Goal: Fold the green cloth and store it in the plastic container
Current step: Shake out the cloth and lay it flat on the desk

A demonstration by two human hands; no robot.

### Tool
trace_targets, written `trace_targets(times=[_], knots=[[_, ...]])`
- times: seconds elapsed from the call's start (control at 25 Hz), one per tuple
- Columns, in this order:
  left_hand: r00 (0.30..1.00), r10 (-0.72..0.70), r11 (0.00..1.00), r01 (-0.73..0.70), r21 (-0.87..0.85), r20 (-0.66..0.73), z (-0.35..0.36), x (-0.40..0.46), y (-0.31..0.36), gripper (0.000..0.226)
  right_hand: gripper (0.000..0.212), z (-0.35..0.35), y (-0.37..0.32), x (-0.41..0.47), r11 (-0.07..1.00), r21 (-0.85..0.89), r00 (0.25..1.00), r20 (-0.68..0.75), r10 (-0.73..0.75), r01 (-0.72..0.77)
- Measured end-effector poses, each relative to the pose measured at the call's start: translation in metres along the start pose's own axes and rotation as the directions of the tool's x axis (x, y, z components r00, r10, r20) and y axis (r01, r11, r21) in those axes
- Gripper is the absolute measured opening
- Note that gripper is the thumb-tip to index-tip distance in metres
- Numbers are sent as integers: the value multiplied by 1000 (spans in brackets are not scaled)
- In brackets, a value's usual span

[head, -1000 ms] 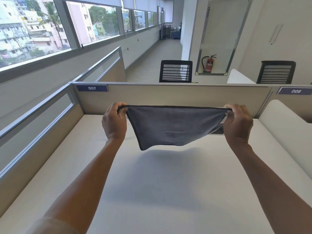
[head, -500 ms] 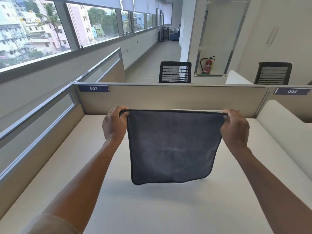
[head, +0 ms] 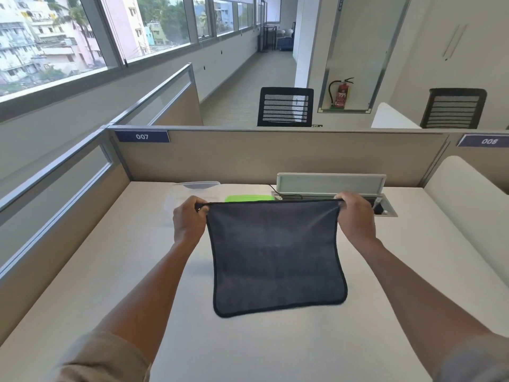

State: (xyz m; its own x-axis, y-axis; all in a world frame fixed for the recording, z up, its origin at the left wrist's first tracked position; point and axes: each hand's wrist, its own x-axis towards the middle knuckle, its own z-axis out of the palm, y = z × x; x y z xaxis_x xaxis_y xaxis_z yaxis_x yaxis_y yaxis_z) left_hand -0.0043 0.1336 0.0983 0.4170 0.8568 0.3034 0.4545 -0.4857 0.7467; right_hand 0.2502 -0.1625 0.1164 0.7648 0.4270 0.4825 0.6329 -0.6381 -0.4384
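A dark grey cloth (head: 275, 257) with black edging hangs spread out above the white desk (head: 137, 271). My left hand (head: 188, 220) pinches its top left corner and my right hand (head: 356, 216) pinches its top right corner. The cloth's lower edge touches or nearly touches the desk. Behind its top edge a strip of bright green cloth (head: 249, 198) shows, mostly hidden. A clear plastic container (head: 176, 201) with its lid (head: 198, 184) stands at the back left of the desk, partly hidden by my left hand.
A beige partition (head: 275, 155) closes the back of the desk and a glass-topped one (head: 55, 183) runs along the left. An open cable flap (head: 330, 183) with a recessed socket box (head: 384, 209) sits at the back right. A white rounded divider (head: 468, 205) borders the right.
The cloth has dropped from a bunched drape to hanging flat, and both hands have lowered it toward the desk. The view has tilted down, so the container and green cloth show.
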Motion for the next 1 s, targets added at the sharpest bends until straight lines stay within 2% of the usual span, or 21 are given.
trace_targets(times=[0.36,0.56,0.72,1.0], knots=[[999,21,999,-19,-42,48,22,9,-13,19,24,35,29,15,992,129,1000,24,7,-10],[993,41,997,-33,-71,108,34,-28,-40,28,22,47,61,-26,998,65,997,79,3,-8],[976,128,991,-119,-61,179,34,-68,-72,28,17,49,83,-73,1000,-1,987,158,13,-13],[921,109,982,-159,103,375,26,-130,-104,20,18,45,98,-139,990,-119,951,288,111,-79]])
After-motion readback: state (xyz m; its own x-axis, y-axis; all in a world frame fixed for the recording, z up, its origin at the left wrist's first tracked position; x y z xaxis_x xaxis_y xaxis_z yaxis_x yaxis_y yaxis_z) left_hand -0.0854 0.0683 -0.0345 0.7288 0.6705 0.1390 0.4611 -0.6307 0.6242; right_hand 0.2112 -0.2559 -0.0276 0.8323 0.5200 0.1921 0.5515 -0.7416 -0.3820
